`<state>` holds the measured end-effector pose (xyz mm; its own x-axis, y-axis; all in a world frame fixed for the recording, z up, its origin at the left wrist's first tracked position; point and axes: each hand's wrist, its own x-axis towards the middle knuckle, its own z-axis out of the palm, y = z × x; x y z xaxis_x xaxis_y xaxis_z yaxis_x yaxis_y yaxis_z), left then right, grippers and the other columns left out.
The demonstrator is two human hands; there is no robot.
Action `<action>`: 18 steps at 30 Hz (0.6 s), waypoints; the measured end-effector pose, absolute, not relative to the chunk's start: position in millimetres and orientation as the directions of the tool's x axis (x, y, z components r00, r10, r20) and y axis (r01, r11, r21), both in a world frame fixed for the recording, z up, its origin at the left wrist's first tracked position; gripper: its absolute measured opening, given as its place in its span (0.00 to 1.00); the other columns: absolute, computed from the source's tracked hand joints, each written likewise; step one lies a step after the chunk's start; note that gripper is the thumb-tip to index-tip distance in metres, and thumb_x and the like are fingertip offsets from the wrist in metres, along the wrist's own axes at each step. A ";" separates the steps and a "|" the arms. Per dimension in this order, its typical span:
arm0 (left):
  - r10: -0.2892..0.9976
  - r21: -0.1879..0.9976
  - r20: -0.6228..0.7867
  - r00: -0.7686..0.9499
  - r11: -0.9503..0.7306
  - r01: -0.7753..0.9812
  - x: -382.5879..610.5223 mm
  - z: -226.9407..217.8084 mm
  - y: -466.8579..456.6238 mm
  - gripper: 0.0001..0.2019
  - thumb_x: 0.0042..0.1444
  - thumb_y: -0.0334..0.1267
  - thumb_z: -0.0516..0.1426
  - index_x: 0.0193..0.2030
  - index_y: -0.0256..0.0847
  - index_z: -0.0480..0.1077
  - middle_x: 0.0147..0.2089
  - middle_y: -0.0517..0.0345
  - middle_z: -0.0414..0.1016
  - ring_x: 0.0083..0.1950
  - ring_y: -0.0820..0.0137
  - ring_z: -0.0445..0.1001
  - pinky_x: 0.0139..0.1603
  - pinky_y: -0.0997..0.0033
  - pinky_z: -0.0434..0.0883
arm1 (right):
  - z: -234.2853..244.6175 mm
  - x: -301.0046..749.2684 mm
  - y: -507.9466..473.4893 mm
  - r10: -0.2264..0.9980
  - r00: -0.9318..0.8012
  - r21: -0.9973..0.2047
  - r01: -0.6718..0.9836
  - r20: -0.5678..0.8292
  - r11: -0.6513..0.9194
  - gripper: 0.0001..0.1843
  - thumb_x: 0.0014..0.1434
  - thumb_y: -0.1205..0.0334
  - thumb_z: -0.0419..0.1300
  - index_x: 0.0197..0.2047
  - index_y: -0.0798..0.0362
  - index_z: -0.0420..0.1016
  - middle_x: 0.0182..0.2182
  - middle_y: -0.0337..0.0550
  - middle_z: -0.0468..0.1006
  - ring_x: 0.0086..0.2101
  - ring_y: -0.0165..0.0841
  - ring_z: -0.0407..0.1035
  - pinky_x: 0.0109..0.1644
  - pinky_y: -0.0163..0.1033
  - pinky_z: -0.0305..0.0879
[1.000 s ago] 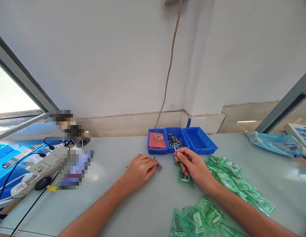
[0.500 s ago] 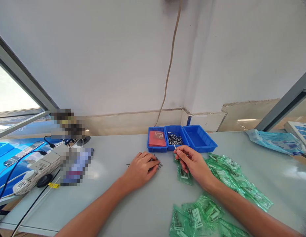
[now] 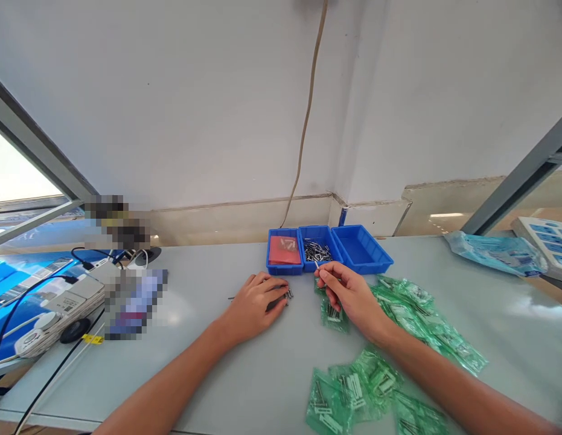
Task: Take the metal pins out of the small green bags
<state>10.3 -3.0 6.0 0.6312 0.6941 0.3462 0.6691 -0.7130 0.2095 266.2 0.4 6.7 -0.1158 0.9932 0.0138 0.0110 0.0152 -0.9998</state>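
My left hand [image 3: 257,302] lies palm down on the grey table [image 3: 217,362], fingers curled over a small cluster of metal pins [image 3: 288,295]. My right hand [image 3: 348,293] pinches one thin metal pin [image 3: 317,266] between thumb and forefinger, its tip just in front of the middle blue bin [image 3: 319,249], which holds many loose pins. A green plastic bag [image 3: 334,315] lies under the right hand. The left blue bin [image 3: 284,252] holds red bags; the right blue bin [image 3: 362,248] looks empty.
Several green bags of parts [image 3: 421,320] spread to the right and more lie at the front [image 3: 353,393]. A power strip with cables [image 3: 58,302] sits at the left. A blue-white packet [image 3: 495,251] lies far right. A cord [image 3: 305,121] hangs down the wall.
Both hands stay almost where they were; the view has shifted slightly. The right hand still holds the pin by the middle bin, and the left fingers closed a little over the pins.
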 end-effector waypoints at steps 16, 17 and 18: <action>0.696 0.227 0.340 0.633 -0.713 0.663 9.0 4.4 -0.5 0.12 0.72 0.36 0.55 0.57 0.44 0.74 0.58 0.54 0.78 0.58 0.61 0.72 0.59 0.57 0.69 | 7.3 266.2 0.2 0.993 -0.117 -1.000 0.009 0.020 0.021 0.23 0.63 0.38 0.63 0.43 0.50 0.74 0.32 0.38 0.74 0.22 0.25 0.59 0.21 0.32 0.59; 0.693 0.224 0.341 0.636 -0.717 0.661 9.2 4.8 -0.5 0.11 0.72 0.36 0.54 0.56 0.44 0.75 0.58 0.54 0.78 0.58 0.61 0.72 0.59 0.57 0.68 | 7.3 266.3 0.0 0.993 -0.118 -1.000 0.011 0.019 0.021 0.23 0.63 0.38 0.63 0.43 0.50 0.74 0.32 0.38 0.74 0.22 0.25 0.59 0.21 0.32 0.59; 0.688 0.220 0.344 0.639 -0.720 0.658 9.4 5.3 -0.5 0.11 0.72 0.36 0.54 0.56 0.44 0.75 0.58 0.54 0.78 0.58 0.61 0.72 0.59 0.57 0.68 | 7.2 266.4 -0.1 0.993 -0.119 -1.000 0.013 0.018 0.020 0.23 0.63 0.38 0.63 0.43 0.50 0.74 0.33 0.38 0.74 0.22 0.25 0.59 0.21 0.32 0.59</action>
<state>9.4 -0.5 5.3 0.6386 0.6883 0.3441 0.6580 -0.7203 0.2196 266.4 -0.1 7.2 -0.1188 0.9927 0.0181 0.0130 0.0198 -0.9997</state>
